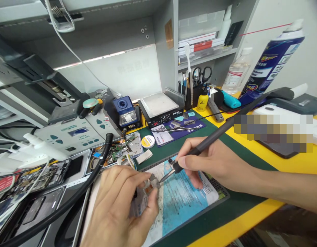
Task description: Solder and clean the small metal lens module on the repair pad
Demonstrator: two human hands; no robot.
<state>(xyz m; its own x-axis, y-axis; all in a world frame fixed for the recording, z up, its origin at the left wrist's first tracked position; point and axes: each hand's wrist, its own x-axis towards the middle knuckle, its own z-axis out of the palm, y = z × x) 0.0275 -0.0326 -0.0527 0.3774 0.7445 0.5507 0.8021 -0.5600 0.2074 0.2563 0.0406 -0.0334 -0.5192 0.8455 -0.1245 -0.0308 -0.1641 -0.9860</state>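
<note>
My left hand pinches a small grey metal part with a copper-coloured patch between thumb and fingers. In my right hand is a soldering iron, held like a pen with its cable trailing to the upper right. The iron's pointed tip touches or almost touches the right edge of the metal part; I cannot tell which. Both hands are over a scuffed blue-and-white work pad, which lies on a green mat. The underside of the part is hidden by my fingers.
Behind stand a heating plate, a blue soldering-iron stand and a grey rework station. A tray of circuit boards and a black hose lie left. To the right are a yellow bottle and a tilted spray can.
</note>
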